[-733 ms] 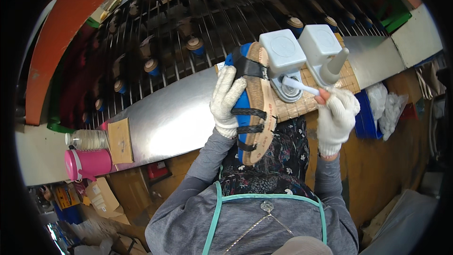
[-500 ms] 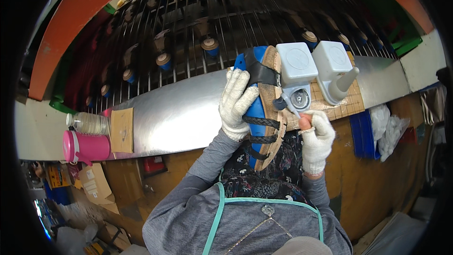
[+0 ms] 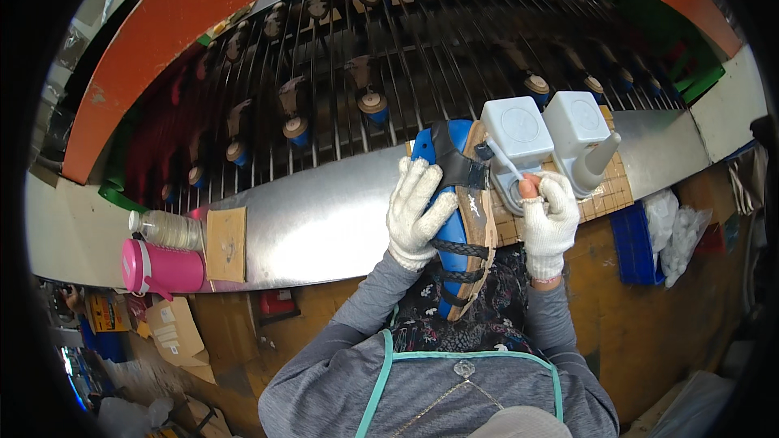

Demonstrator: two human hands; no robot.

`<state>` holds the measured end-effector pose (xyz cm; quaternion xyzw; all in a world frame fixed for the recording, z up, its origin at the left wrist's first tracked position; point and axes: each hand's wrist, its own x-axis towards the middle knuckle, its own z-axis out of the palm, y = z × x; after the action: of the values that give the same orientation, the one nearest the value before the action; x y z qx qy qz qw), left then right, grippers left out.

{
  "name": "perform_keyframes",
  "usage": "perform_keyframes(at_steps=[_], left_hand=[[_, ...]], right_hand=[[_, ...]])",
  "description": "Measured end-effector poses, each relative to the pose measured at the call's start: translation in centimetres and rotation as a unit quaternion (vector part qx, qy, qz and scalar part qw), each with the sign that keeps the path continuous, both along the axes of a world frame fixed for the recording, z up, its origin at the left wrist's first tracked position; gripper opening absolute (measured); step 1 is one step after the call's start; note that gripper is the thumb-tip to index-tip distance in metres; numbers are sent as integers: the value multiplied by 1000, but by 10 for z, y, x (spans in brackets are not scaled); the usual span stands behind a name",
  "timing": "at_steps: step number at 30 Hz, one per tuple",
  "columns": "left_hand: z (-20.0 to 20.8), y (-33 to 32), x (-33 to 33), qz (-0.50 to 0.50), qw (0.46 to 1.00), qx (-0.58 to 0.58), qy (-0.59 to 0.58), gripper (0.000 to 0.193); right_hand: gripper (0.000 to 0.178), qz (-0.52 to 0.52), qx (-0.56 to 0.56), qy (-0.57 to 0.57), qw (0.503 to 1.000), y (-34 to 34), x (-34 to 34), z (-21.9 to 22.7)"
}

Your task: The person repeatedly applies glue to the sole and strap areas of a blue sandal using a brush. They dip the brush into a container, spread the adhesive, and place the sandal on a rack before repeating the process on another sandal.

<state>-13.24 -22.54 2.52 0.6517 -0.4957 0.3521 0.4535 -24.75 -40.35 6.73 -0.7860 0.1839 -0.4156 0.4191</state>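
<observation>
My left hand (image 3: 418,209), in a white knit glove, grips a sandal (image 3: 461,169) mounted on a blue shoe last (image 3: 451,219). The sandal lies on its side, with black straps, some braided, and its tan sole edge facing right. A pale streak shows along that edge. In my right hand (image 3: 551,223), also gloved but with a bare fingertip showing, a slim brush (image 3: 506,164) with a white handle is pinched. Its dark tip is at the sole edge, beside the wide black strap. Just beyond my right hand stands a white dispenser bottle (image 3: 518,128), its cup partly covered.
A second white bottle (image 3: 574,120) stands on a cardboard sheet (image 3: 621,185). Behind the metal ledge (image 3: 324,215) is a rack of rods carrying several shoes on lasts. A pink jug (image 3: 166,266), clear bottle (image 3: 170,229) and brown board (image 3: 226,245) are left; a blue bin (image 3: 635,247) is right.
The brush has moved up and left, from over the bottle's round cup to the sole edge near the wide strap. A pale streak now shows on the sole. The whole view has shifted slightly.
</observation>
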Motion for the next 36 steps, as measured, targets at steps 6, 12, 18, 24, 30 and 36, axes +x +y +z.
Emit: perform_keyframes(at_steps=[6, 12, 18, 24, 30, 36], left_hand=[[2, 2, 5, -13, 1000, 3, -4, 56], [6, 3, 4, -9, 1000, 12, -2, 55], [11, 1, 3, -13, 1000, 8, 8, 54], [14, 0, 4, -7, 1000, 23, -1, 49], [15, -1, 6, -24, 1000, 19, -8, 54], [18, 0, 9, -34, 999, 20, -9, 56]], right_hand=[[17, -31, -83, -1, 996, -13, 5, 11], [18, 4, -113, 5, 994, -18, 0, 11], [18, 7, -169, 17, 985, -20, -8, 12], [20, 0, -221, 2, 975, -27, -11, 17], [22, 18, -261, 5, 965, -30, -18, 21], [20, 57, -258, -3, 964, -35, -22, 31]])
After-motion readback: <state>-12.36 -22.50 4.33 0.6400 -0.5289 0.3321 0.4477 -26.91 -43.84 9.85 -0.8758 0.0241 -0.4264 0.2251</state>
